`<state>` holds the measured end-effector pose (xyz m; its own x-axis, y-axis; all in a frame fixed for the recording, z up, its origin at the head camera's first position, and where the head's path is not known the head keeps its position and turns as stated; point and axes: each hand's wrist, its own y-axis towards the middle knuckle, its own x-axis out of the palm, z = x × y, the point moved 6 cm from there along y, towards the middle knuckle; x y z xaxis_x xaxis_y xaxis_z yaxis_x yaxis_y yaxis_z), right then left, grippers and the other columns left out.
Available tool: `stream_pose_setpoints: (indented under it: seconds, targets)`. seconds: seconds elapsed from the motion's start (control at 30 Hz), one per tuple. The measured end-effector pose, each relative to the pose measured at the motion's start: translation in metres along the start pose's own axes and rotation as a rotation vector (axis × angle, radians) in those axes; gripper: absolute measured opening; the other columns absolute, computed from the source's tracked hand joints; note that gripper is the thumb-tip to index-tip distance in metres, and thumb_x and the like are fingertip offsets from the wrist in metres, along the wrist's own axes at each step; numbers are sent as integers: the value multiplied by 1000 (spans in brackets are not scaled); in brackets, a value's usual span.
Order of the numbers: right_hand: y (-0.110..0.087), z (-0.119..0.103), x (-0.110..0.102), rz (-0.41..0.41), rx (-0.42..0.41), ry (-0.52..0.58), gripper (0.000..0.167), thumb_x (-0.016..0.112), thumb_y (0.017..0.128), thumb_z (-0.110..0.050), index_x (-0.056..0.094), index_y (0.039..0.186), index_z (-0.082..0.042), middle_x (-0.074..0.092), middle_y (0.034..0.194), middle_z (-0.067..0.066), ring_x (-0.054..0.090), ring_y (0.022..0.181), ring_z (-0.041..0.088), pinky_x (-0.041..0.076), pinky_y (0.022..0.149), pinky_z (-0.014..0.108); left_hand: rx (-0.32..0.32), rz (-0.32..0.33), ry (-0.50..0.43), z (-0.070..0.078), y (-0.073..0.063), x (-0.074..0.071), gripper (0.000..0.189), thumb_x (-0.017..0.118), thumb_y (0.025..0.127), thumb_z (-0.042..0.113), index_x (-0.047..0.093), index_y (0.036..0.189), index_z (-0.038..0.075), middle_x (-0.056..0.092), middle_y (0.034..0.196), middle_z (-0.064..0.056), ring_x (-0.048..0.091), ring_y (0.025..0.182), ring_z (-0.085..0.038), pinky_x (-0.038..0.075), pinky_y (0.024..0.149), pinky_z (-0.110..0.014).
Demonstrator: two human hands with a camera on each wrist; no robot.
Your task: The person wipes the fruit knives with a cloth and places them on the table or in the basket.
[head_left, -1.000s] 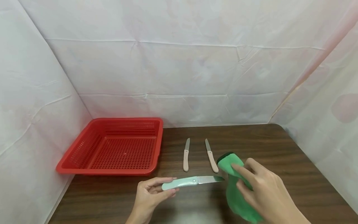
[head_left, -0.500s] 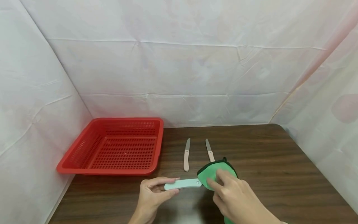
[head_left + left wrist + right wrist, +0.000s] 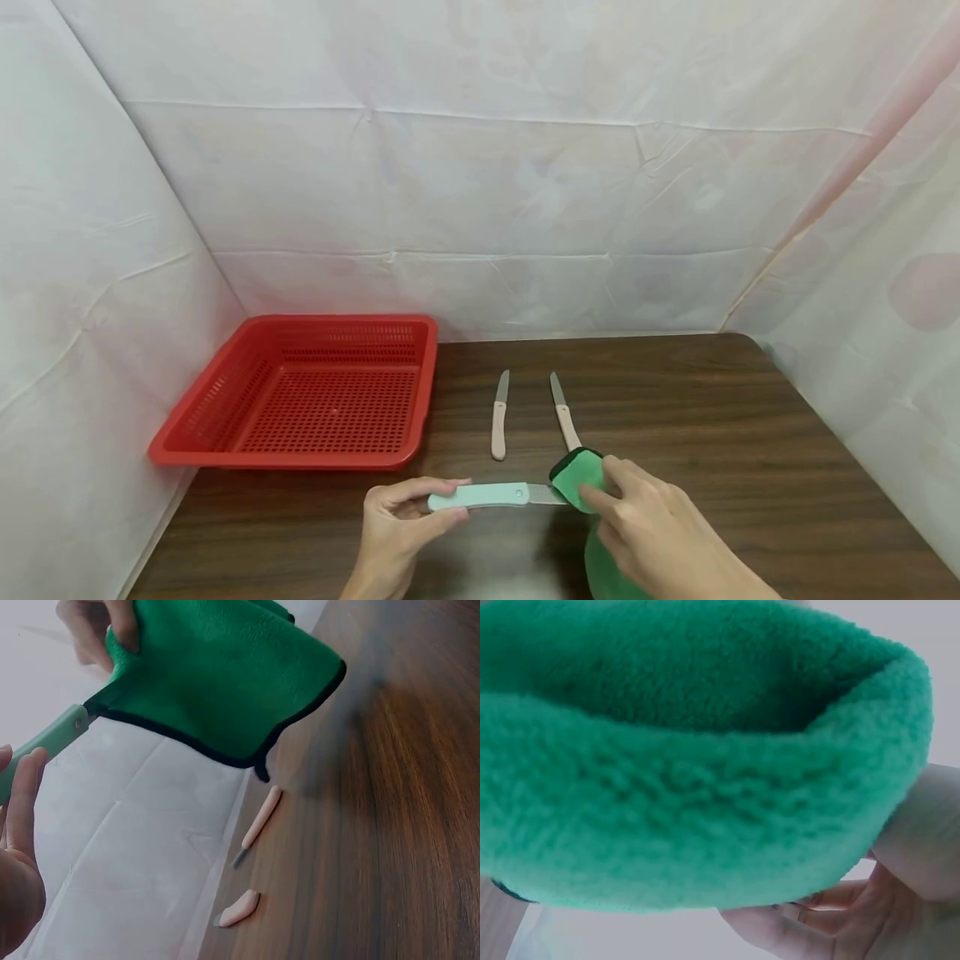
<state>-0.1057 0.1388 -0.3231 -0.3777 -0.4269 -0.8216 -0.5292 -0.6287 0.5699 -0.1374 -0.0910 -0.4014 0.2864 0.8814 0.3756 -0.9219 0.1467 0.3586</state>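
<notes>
My left hand (image 3: 397, 521) grips a knife (image 3: 480, 497) by its mint-green handle, its blade pointing right. In my right hand (image 3: 652, 517) a green cloth (image 3: 581, 477) with a dark edge is pinched round the outer part of the blade, so the tip is hidden. Bare blade shows between the handle and the cloth. From the left wrist view, the cloth (image 3: 217, 682) hangs wide beside the knife handle (image 3: 56, 739). Fluffy cloth (image 3: 705, 810) fills most of the right wrist view, over the fingers (image 3: 780, 930) of my right hand.
Two pale pink-handled knives lie on the wooden table (image 3: 712, 408) beyond my hands: one knife (image 3: 498, 425) in the middle and another knife (image 3: 566, 421) to its right, blades pointing away. A red plastic basket (image 3: 408, 454) stands at the left. Pale sheeting (image 3: 480, 183) walls the table.
My right hand has brought the cloth leftward onto the blade, covered it up to the handle, then slid back right toward the tip. My left hand has stayed nearly in place with the knife.
</notes>
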Motion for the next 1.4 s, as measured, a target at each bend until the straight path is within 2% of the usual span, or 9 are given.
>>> stream_pose_setpoints:
  seconds: [0.03,0.13,0.23,0.3,0.7,1.03,1.2,1.3,1.4]
  targets:
    - [-1,2,-1,6,3,7,30,68,55,2,65,80,-13,34,75,-6,27,62,3,26,46,8,0,3,6,0,0,-1,22,69,72,-18,67,94,-12,67,97,-28,67,88,-37,56,73,-39]
    - [-4,6,-5,35,12,19,19,52,73,-4,66,82,-14,32,75,-6,26,62,2,26,48,7,5,-1,26,1,-1,-3,23,68,73,-18,65,96,-15,65,99,-30,67,87,-37,56,72,-41]
    - [-6,8,-9,76,21,33,37,31,89,-15,67,85,-12,32,77,-6,25,61,0,25,49,6,0,-9,47,1,-2,-5,25,68,74,-18,63,98,-18,65,100,-31,67,88,-38,56,71,-42]
    - [-6,9,-12,102,34,29,48,23,94,-23,69,86,-11,34,77,-6,26,60,-2,25,49,6,-10,-6,62,0,-2,-6,26,68,74,-18,62,99,-20,64,101,-31,67,88,-37,56,71,-42]
    - [0,10,-31,201,78,-2,47,28,97,-27,71,93,-9,42,80,-6,30,59,-3,26,48,7,-11,9,127,0,-2,-6,28,71,72,-15,62,98,-19,63,102,-32,66,91,-35,57,72,-36]
    - [19,-11,-26,277,14,74,39,34,99,-23,69,97,-6,43,79,-2,34,59,1,29,50,8,-32,41,100,-1,1,1,26,74,69,-15,65,94,-15,69,98,-21,66,93,-34,57,71,-34]
    - [26,-22,-12,307,-76,70,38,31,95,-15,67,93,-4,40,76,0,32,59,4,28,49,7,31,20,12,1,0,4,27,70,70,-19,70,93,-6,70,95,-15,66,95,-33,57,73,-33]
    - [26,-26,-5,274,-106,69,41,27,92,-13,66,92,-4,37,75,-1,31,61,5,26,48,6,89,-30,-30,3,1,6,31,67,71,-22,71,94,-2,71,96,-13,66,96,-33,56,75,-34]
    - [26,-27,-1,232,-117,42,42,24,92,-13,65,90,-6,36,75,-1,30,62,7,25,49,6,112,-43,-31,4,0,6,31,66,71,-23,71,92,0,71,96,-12,66,95,-32,56,74,-34]
